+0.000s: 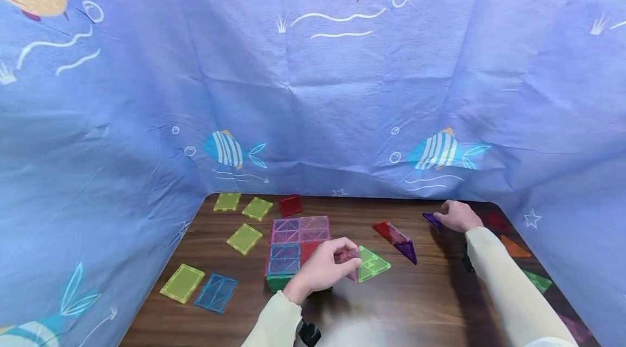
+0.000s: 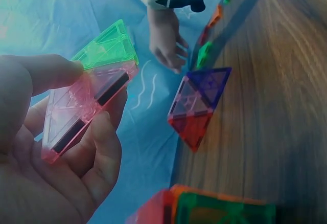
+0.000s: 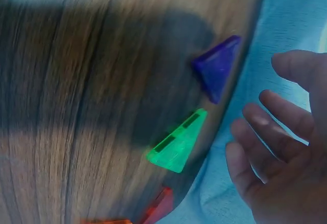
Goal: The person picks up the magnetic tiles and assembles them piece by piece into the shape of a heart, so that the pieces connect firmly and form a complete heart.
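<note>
In the head view my left hand (image 1: 318, 265) is above the front right of a block built of magnetic tiles (image 1: 285, 259). It grips a pink magnetic tile (image 2: 71, 106) between thumb and fingers. Joined to that tile's edge is a green triangular tile (image 2: 110, 46). My right hand (image 1: 458, 215) reaches to the far right of the table, close to a purple triangular tile (image 3: 218, 69). In the right wrist view its fingers are spread and relaxed, apart from that tile. A green triangle (image 3: 179, 146) lies beside the purple one.
A joined red, pink and purple tile piece (image 1: 395, 238) lies between the hands. Several yellow tiles (image 1: 244, 238), a blue tile (image 1: 216, 292) and a red tile (image 1: 290, 205) are around the block. An orange triangle (image 1: 514, 247) lies along the right edge. Blue cloth (image 1: 313, 92) borders the table.
</note>
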The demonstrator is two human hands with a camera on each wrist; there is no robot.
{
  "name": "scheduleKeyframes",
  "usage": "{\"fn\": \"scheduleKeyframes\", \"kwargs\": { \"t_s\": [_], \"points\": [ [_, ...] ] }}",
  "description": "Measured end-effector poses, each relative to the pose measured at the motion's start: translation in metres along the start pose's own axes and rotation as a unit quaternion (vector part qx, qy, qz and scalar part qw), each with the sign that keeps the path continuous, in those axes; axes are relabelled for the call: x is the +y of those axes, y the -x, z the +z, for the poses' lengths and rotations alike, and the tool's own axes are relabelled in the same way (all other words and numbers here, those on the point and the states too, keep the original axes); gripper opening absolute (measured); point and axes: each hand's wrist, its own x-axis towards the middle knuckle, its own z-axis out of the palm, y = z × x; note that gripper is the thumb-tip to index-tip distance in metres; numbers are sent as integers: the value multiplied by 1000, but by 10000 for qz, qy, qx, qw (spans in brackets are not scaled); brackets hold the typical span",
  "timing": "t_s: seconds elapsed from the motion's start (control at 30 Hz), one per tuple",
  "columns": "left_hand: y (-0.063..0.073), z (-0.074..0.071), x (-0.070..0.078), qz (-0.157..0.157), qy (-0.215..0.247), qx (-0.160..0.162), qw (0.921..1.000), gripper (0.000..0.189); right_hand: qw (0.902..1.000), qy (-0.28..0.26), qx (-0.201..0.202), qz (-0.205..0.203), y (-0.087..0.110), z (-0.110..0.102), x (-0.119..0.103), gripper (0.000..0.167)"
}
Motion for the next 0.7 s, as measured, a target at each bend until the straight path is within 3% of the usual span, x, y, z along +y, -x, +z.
{"fn": "scheduleKeyframes", "kwargs": {
  "t_s": [0.2,0.3,0.5,0.7],
  "points": [
    [12,-14,2,-98,-69,206,9997,13,9960,876,99,-119,-12,14,-4,62],
    [12,-14,2,-139,-144,266,9994,12,9933,1097,309,-192,-9,19,0,69],
    [14,-15,2,-149,-225,240,9993,12,9918,1236,321,-99,-6,37,1,75],
    [14,-19,0,-53,-259,269,9993,11,9949,949,342,9,-4,46,-4,68]
  ]
}}
